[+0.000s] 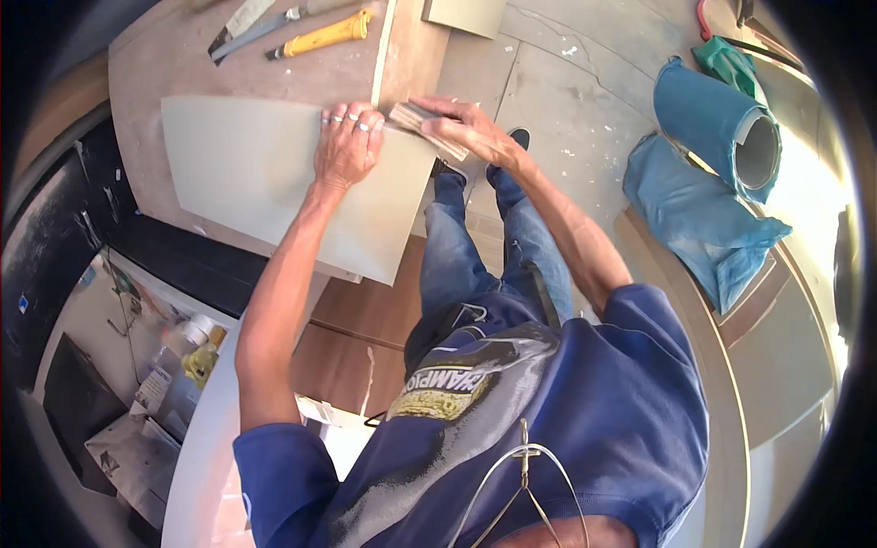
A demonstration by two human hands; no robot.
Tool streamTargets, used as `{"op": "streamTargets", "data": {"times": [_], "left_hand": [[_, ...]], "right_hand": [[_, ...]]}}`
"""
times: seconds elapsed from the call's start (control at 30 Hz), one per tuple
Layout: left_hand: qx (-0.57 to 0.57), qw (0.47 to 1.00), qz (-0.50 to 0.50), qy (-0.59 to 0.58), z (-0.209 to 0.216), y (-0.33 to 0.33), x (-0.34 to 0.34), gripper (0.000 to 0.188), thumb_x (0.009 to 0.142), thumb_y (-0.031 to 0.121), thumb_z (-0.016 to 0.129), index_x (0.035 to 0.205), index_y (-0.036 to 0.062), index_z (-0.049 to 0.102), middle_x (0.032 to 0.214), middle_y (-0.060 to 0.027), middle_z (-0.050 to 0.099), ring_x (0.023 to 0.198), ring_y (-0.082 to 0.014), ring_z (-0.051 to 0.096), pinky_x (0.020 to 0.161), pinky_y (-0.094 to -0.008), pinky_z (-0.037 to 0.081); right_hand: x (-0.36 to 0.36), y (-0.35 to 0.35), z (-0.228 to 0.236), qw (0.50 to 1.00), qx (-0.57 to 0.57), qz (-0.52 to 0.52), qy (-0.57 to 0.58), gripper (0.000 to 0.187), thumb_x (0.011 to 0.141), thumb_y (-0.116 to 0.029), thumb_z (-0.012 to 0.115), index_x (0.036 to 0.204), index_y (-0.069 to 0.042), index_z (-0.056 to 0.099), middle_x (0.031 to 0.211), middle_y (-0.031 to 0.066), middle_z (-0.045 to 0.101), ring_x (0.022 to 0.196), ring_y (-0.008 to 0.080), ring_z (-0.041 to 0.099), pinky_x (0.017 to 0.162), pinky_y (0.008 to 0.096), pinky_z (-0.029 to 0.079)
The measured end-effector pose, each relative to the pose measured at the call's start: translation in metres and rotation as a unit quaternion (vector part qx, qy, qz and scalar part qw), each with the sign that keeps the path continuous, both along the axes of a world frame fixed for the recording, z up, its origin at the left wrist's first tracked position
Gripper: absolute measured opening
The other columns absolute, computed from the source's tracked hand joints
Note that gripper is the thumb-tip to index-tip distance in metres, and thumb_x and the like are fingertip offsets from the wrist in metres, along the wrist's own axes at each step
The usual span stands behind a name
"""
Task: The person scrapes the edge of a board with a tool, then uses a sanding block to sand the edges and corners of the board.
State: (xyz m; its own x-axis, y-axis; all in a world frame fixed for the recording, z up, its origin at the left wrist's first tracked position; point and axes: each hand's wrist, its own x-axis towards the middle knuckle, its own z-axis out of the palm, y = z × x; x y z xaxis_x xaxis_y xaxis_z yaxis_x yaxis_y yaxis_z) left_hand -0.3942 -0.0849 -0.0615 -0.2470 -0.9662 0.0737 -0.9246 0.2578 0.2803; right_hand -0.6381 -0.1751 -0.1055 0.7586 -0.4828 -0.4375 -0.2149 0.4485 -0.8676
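A pale greyish-cream panel [247, 164] with a curved left end lies on the workbench. My left hand [350, 146] is at its far edge, with fingers bent and pressed together, holding the panel; white spots show on the fingers. In my right hand [470, 130] is a small block with striped, wood-like sides [429, 131], gripped between thumb and fingers. It sits beside the panel's far right corner, close to my left hand. Whether the block's underside touches the panel edge is hidden.
On the wooden bench [151, 64] lie a yellow-handled tool [324, 34] and other hand tools [245, 26]. Blue fabric with a tube-shaped bag [699, 119] lies at the right. A shelf of bottles and papers [187, 352] is at lower left. My feet stand on the tiled floor [557, 100].
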Motion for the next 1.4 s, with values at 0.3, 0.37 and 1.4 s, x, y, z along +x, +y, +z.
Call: {"op": "streamTargets", "data": {"times": [0.3, 0.37, 1.4], "left_hand": [[-0.003, 1.000, 0.008, 0.009, -0.003, -0.001, 0.007, 0.010, 0.092, 0.016, 0.066, 0.101, 0.0135, 0.063, 0.104, -0.0040, 0.062, 0.097, -0.0266, 0.057, 0.087, -0.0450, 0.042], [-0.003, 1.000, 0.010, 0.010, -0.002, 0.000, 0.007, 0.009, 0.092, 0.016, 0.066, 0.100, 0.0135, 0.062, 0.104, -0.0036, 0.062, 0.096, -0.0265, 0.057, 0.087, -0.0452, 0.042], [-0.014, 0.999, 0.028, 0.015, 0.002, 0.002, 0.009, 0.006, 0.095, 0.014, 0.064, 0.099, 0.0110, 0.065, 0.103, -0.0070, 0.063, 0.095, -0.0303, 0.059, 0.085, -0.0471, 0.045]], "right_hand": [[-0.085, 0.004, 0.016, 0.995, -0.011, 0.089, 0.042, 0.071, 0.088, -0.049, 0.066, 0.149, -0.013, 0.058, 0.155, 0.0198, 0.049, 0.145, 0.0359, 0.043, 0.121, 0.0463, 0.033], [-0.073, 0.006, 0.021, 0.999, 0.001, 0.034, 0.022, 0.070, 0.089, -0.048, 0.065, 0.149, -0.012, 0.058, 0.154, 0.0191, 0.050, 0.144, 0.0355, 0.044, 0.121, 0.0459, 0.033], [0.041, -0.019, 0.039, 0.905, -0.406, -0.125, 0.016, 0.030, 0.098, -0.019, 0.067, 0.126, -0.010, 0.072, 0.113, 0.0138, 0.070, 0.102, 0.0295, 0.066, 0.091, 0.0414, 0.052]]}}
